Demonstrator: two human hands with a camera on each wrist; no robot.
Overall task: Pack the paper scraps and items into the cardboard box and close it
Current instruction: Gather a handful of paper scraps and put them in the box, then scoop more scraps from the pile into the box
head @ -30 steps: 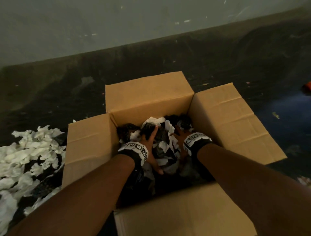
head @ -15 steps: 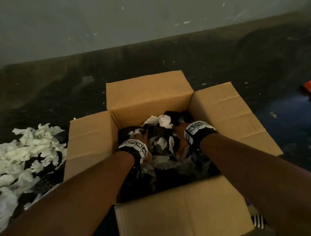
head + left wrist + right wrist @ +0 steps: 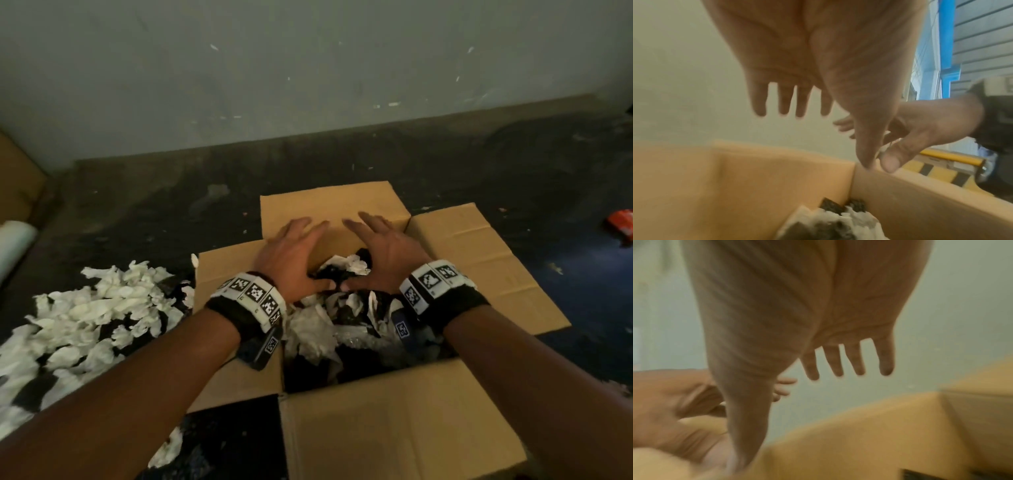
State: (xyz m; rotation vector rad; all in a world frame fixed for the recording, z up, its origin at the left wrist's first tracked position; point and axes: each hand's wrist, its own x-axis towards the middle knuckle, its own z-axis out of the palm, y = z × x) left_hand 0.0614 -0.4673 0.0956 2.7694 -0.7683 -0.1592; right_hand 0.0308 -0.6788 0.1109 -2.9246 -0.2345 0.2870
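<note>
An open cardboard box (image 3: 479, 260) sits on the dark floor with all its flaps spread. Inside lie white paper scraps (image 3: 315, 329) mixed with dark items (image 3: 334, 272). My left hand (image 3: 291, 253) and right hand (image 3: 380, 251) hover side by side above the box's far half, palms down, fingers straight and spread, thumbs nearly touching. Both hold nothing. Their fingertips reach toward the far flap (image 3: 329, 209). The left wrist view shows the open left hand (image 3: 795, 100) over the box's inner corner (image 3: 854, 172). In the right wrist view the open right hand (image 3: 846, 363) is blurred.
A heap of white paper scraps (image 3: 85, 315) lies on the floor left of the box, with one scrap (image 3: 168, 448) near the front. A pale roll (image 3: 13, 243) and a cardboard piece (image 3: 17, 185) are at far left. An orange object (image 3: 621, 224) lies far right.
Both hands have come up out of the box contents and moved forward, spreading flat above the far side. The view has pulled back and shows more floor.
</note>
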